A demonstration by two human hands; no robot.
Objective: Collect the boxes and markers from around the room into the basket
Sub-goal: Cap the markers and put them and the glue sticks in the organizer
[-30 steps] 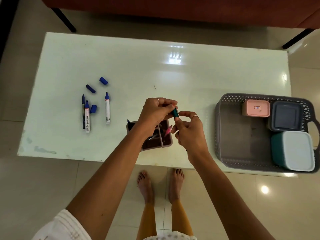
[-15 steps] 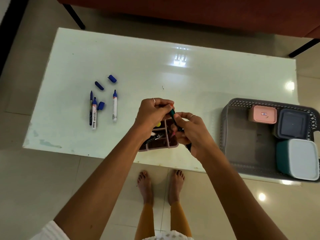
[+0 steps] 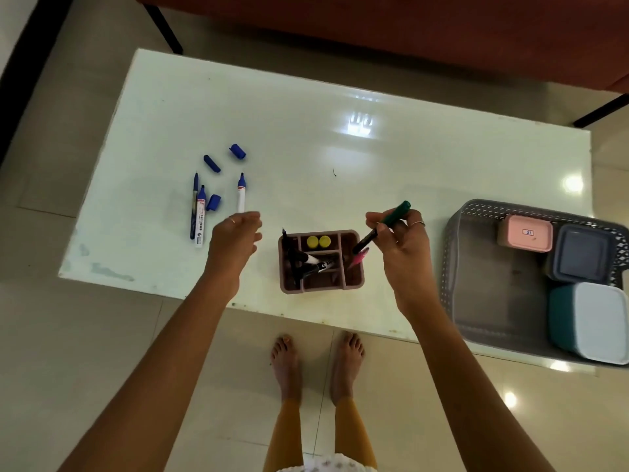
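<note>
Green-capped marker [image 3: 384,226] pinched in the right hand [image 3: 403,245] over the organizer [image 3: 321,262] near the bench [image 3: 340,148] front edge, left hand [image 3: 235,238] loose, holding nothing, basket [image 3: 483,277] overhanging right.

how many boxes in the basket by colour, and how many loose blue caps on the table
In the grey basket:
pink box: 1
dark grey-blue box: 1
teal box with white lid: 1
On the table:
loose blue caps: 3
Total: 6
</note>
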